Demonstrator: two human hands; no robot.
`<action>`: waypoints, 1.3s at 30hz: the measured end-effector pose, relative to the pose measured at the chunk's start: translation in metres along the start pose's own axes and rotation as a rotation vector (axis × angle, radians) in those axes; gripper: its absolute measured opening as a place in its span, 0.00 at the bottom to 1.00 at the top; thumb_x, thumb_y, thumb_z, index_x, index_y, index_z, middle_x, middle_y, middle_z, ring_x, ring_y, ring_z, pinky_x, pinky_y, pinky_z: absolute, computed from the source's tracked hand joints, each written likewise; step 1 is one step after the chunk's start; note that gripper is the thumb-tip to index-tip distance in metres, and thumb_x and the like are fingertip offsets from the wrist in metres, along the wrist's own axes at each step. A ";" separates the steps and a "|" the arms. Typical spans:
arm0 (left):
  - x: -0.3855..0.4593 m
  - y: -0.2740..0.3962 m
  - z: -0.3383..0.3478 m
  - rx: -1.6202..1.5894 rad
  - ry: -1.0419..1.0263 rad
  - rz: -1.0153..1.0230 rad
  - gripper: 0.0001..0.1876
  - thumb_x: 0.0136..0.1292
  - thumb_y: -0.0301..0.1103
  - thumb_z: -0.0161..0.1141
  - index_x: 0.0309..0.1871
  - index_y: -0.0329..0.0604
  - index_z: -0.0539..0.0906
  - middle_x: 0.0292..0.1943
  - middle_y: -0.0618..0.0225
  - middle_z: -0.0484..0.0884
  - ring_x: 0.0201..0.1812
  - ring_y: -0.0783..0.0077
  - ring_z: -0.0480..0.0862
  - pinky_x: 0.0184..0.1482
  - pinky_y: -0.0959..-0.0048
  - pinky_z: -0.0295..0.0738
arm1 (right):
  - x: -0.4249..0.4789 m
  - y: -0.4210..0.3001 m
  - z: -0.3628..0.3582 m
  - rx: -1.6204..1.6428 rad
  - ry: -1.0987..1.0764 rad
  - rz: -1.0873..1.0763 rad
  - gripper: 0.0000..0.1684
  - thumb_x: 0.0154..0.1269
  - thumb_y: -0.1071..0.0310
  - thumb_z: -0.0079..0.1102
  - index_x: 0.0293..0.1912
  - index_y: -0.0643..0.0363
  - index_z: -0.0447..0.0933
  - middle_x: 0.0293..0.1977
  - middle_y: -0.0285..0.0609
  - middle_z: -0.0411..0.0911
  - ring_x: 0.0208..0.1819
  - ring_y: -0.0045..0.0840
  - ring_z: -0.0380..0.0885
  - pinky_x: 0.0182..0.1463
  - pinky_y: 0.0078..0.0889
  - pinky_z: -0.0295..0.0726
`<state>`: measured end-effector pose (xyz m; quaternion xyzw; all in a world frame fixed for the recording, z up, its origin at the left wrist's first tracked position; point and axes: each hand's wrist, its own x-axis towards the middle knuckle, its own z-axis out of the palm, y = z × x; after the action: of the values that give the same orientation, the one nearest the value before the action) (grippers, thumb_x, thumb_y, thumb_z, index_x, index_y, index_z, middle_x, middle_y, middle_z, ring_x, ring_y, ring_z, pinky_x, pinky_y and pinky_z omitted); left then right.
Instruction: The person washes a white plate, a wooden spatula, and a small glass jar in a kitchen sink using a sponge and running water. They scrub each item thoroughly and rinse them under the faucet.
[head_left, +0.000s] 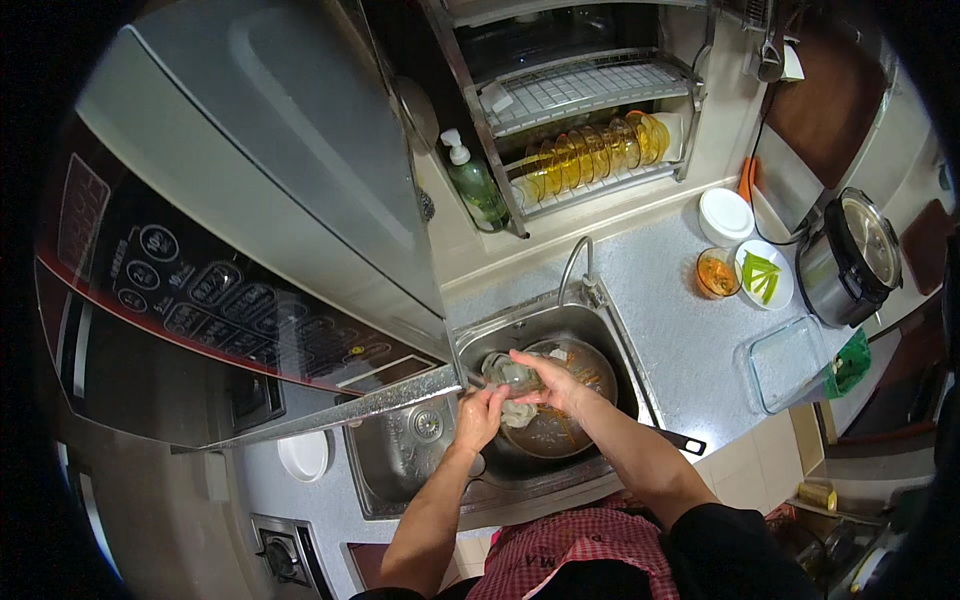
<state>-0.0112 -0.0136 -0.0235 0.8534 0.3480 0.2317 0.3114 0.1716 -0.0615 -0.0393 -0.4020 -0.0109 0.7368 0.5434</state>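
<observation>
Over the right basin of the stainless steel sink, both hands hold a clear glass vessel, perhaps a bowl or jar. My right hand wraps its right side. My left hand grips it from the lower left. Just below the fingers is a pale, crumpled thing, possibly a dishcloth; its hold is partly hidden. Under the hands a frying pan sits in the basin, wet, with orange scraps in it. Its black handle sticks out over the sink's right edge. A curved faucet stands behind.
A large microwave oven juts close on the left. On the right counter are a white lidded container, a glass bowl of orange food, a plate of green strips, a glass dish and an electric cooker. A dish rack stands behind.
</observation>
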 end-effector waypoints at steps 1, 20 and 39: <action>0.003 0.009 0.002 -0.177 0.035 -0.166 0.12 0.69 0.33 0.57 0.36 0.32 0.84 0.29 0.56 0.85 0.31 0.57 0.84 0.32 0.66 0.75 | 0.003 0.006 0.000 0.026 0.074 -0.041 0.53 0.53 0.50 0.74 0.69 0.60 0.55 0.64 0.51 0.63 0.52 0.40 0.76 0.48 0.43 0.84; 0.017 0.001 0.026 -0.879 0.284 -0.663 0.12 0.72 0.35 0.52 0.39 0.35 0.81 0.28 0.60 0.83 0.33 0.65 0.83 0.41 0.66 0.75 | 0.011 0.044 0.022 -0.098 0.271 -0.409 0.34 0.56 0.46 0.69 0.57 0.53 0.71 0.51 0.36 0.76 0.51 0.27 0.75 0.51 0.40 0.76; 0.026 0.022 0.013 -0.012 0.153 -0.486 0.20 0.73 0.47 0.45 0.42 0.35 0.75 0.34 0.46 0.82 0.39 0.40 0.81 0.44 0.52 0.73 | 0.015 0.053 0.020 -0.262 0.379 -0.686 0.13 0.66 0.62 0.62 0.44 0.60 0.76 0.37 0.37 0.77 0.42 0.20 0.73 0.49 0.24 0.72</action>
<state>0.0237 -0.0118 -0.0130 0.7227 0.5642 0.2160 0.3357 0.1164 -0.0630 -0.0583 -0.5693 -0.1377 0.4185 0.6941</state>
